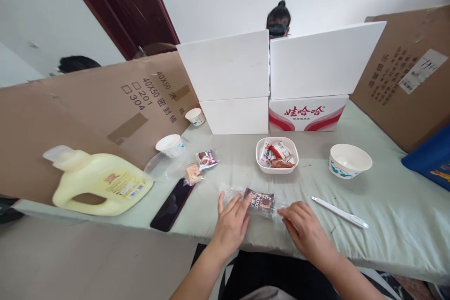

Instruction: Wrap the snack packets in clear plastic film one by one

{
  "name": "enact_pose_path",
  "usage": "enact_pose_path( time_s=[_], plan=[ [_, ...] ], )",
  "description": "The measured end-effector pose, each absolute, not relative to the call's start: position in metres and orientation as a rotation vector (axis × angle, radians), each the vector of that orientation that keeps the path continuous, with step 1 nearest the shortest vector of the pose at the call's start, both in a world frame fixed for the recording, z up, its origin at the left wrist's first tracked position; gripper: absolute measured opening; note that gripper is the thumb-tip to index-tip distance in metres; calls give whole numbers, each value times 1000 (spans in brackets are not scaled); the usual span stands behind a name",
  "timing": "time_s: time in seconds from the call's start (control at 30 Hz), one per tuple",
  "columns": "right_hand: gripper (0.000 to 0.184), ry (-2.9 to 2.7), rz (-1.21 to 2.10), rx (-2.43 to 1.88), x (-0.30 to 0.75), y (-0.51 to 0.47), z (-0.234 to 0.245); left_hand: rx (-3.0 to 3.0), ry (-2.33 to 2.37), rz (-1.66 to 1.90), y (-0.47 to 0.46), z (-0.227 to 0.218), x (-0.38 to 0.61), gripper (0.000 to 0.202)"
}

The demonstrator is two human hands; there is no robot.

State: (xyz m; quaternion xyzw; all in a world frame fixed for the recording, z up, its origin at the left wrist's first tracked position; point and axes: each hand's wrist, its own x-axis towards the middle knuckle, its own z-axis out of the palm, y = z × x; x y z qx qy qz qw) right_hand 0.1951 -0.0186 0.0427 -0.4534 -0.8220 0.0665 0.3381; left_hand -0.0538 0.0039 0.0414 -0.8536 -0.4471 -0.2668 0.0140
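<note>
At the near side of the table lies a dark brown cocoa snack packet point(259, 200) inside a clear plastic bag point(234, 192). My left hand point(230, 225) rests on the bag's left part, fingers stretched out and apart, their tips touching the packet. On the other side, my right hand point(307, 229) has its fingertips pinched on the bag's right edge. A white utility knife point(339, 212) lies to the right of that hand. Beyond the bag, a white square bowl point(277, 170) contains several wrapped snacks point(279, 151).
A black phone point(172, 206), two small wrapped snacks point(206, 159) and a yellow detergent jug point(105, 183) are on the left. Paper bowls point(170, 144) stand there, another paper bowl point(349, 161) at right. White boxes point(234, 115) and brown cardboard point(87, 103) border the table; a person point(278, 21) is behind.
</note>
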Motion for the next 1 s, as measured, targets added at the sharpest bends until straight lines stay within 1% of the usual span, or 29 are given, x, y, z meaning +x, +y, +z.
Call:
enact_pose_path(
  time_s=[0.1, 0.2, 0.23, 0.3, 0.4, 0.5, 0.53, 0.6, 0.7, 0.77, 0.83, 1.0],
  plan=[
    [23, -2355, 362, -1102, 195, -39, 48, -2871, -1300, -610, -17, 45, -63, 32],
    [16, -2496, 567, -1114, 201, -56, 52, -3001, -1377, -477, -36, 46, -67, 9],
    [14, -2505, 608, -1138, 202, -57, 52, -3005, -1427, -463, -38, 47, -65, 7],
    [19, -2479, 603, -1212, 203, -53, 50, -3002, -1460, -465, -37, 50, -57, 4],
    [27, -2420, 404, -1338, 198, -32, 45, -3008, -1360, -499, -23, 56, -38, 13],
    [21, -2343, 120, -1362, 194, -11, 35, -2917, -1286, -502, -7, 61, -24, 23],
    [24, -2314, 43, -1356, 193, -6, 30, -2876, -1300, -488, -2, 61, -21, 29],
    [40, -2276, -49, -1373, 192, 0, 17, -2823, -1369, -428, 9, 59, -21, 41],
    [65, -2309, -34, -1469, 191, 3, -4, -2834, -1471, -282, 29, 53, -24, 62],
    [74, -2353, 19, -1529, 190, 3, -15, -2850, -1508, -194, 44, 50, -25, 70],
    [75, -2384, 61, -1572, 189, 3, -21, -2851, -1540, -117, 58, 51, -24, 69],
    [75, -2404, 86, -1610, 190, 3, -20, -2959, -1542, 3, 76, 65, -29, 47]
  ],
)
